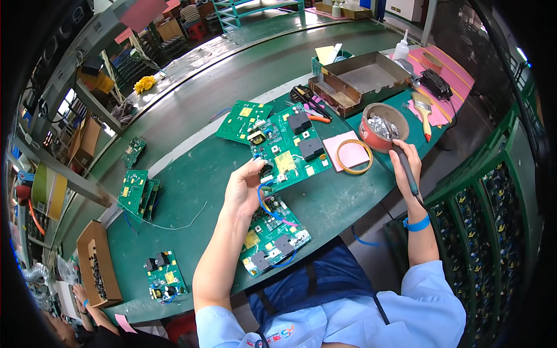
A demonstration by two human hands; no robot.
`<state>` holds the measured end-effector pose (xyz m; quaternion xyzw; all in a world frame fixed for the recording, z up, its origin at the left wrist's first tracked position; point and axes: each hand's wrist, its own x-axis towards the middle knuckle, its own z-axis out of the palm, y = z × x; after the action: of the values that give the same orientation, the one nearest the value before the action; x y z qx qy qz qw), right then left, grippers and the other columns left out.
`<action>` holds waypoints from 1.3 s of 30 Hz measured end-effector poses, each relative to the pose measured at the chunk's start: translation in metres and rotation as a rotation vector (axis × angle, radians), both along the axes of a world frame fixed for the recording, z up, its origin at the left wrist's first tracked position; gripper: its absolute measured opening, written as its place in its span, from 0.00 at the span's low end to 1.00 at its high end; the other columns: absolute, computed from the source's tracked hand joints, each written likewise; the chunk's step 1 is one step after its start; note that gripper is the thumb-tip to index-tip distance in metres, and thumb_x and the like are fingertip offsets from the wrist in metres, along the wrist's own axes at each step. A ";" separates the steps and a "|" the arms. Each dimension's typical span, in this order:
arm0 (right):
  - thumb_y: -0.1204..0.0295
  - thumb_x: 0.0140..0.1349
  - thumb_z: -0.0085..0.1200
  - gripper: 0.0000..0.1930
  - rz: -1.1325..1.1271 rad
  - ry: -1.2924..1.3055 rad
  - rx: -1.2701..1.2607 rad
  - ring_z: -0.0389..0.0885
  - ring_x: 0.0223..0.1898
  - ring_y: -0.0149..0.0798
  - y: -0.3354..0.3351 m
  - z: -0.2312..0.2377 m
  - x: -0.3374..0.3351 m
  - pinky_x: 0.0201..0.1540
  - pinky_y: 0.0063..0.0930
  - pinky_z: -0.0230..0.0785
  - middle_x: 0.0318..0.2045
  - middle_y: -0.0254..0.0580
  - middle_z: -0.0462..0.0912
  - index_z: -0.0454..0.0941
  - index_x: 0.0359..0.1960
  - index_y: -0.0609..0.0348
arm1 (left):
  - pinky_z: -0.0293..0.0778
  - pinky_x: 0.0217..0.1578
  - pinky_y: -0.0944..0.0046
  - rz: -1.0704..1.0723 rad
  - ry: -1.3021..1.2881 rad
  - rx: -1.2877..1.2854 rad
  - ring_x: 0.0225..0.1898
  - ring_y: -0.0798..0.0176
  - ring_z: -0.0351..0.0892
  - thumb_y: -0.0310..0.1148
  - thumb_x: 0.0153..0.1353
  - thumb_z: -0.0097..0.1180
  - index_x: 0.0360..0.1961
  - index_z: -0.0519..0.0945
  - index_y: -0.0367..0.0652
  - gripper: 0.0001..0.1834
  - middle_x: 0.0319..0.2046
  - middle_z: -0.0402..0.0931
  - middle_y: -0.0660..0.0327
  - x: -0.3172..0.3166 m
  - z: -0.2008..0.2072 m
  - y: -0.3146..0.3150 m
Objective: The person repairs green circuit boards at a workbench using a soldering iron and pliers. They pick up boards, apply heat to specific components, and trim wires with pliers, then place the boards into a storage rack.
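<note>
My left hand [241, 191] grips the lower left edge of a green circuit board [285, 162], held tilted above the table. Black blocks and yellow patches cover its face, and a blue wire hangs near my fingers. In my right hand [408, 162] is a soldering iron [409, 174], its dark handle between thumb and fingers. The iron's front end reaches into a round red pot [371, 137] with silvery scraps inside; its tip is hard to make out there. Under the held board lies another circuit board [275, 243], near the table's front edge. A further board [239, 123] sits behind it.
A yellow tape roll [368, 165] rests on pink paper beside the pot. Beyond are pliers [319, 119], an open carton [371, 81], a brush [425, 113] and a white bottle [401, 47]. More boards [134, 191] lie left. Another person's hand [79, 293] shows lower left. Green racks [473, 226] stand right.
</note>
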<state>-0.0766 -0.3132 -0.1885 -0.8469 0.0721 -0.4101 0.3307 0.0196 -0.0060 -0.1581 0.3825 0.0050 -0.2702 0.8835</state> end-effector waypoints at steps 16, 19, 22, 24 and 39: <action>0.58 0.56 0.43 0.18 0.458 -0.191 1.570 0.70 0.40 0.40 -0.077 0.026 0.123 0.41 0.32 0.60 0.36 0.47 0.71 0.67 0.42 0.57 | 0.71 0.27 0.65 0.082 0.026 -0.039 0.30 0.62 0.75 0.34 0.45 0.49 0.34 0.72 0.39 0.14 0.33 0.74 0.59 -0.002 0.014 0.008; 0.56 0.56 0.41 0.23 0.454 -0.232 1.700 0.65 0.46 0.46 -0.076 0.021 0.141 0.49 0.37 0.55 0.43 0.55 0.65 0.63 0.44 0.63 | 0.70 0.31 0.64 0.123 0.011 -0.016 0.31 0.62 0.75 0.34 0.45 0.49 0.33 0.73 0.39 0.13 0.32 0.75 0.60 -0.002 0.017 0.017; 0.57 0.56 0.42 0.23 0.303 -0.322 1.833 0.63 0.48 0.46 -0.083 0.021 0.155 0.54 0.38 0.52 0.44 0.55 0.64 0.62 0.44 0.65 | 0.68 0.37 0.62 0.197 -0.026 0.042 0.32 0.63 0.74 0.34 0.45 0.50 0.32 0.73 0.40 0.13 0.32 0.75 0.61 0.005 0.021 0.033; 0.57 0.55 0.44 0.25 0.261 -0.327 1.878 0.59 0.52 0.46 -0.089 0.023 0.155 0.57 0.39 0.47 0.45 0.54 0.64 0.60 0.44 0.68 | 0.70 0.37 0.63 0.189 -0.057 0.053 0.32 0.62 0.74 0.31 0.45 0.50 0.34 0.72 0.38 0.13 0.31 0.74 0.60 0.001 0.040 0.043; 0.66 0.56 0.47 0.19 1.285 0.451 0.707 0.73 0.28 0.27 0.150 0.065 0.074 0.30 0.19 0.65 0.28 0.36 0.74 0.63 0.47 0.60 | 0.67 0.40 0.71 -0.059 -0.417 0.477 0.35 0.69 0.72 0.32 0.45 0.53 0.42 0.68 0.29 0.23 0.33 0.73 0.58 -0.024 0.086 0.109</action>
<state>-0.0023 -0.1636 -0.1232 -0.6296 -0.2418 0.0930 0.7325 -0.0039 0.1034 -0.0718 0.6260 -0.1240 -0.2026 0.7427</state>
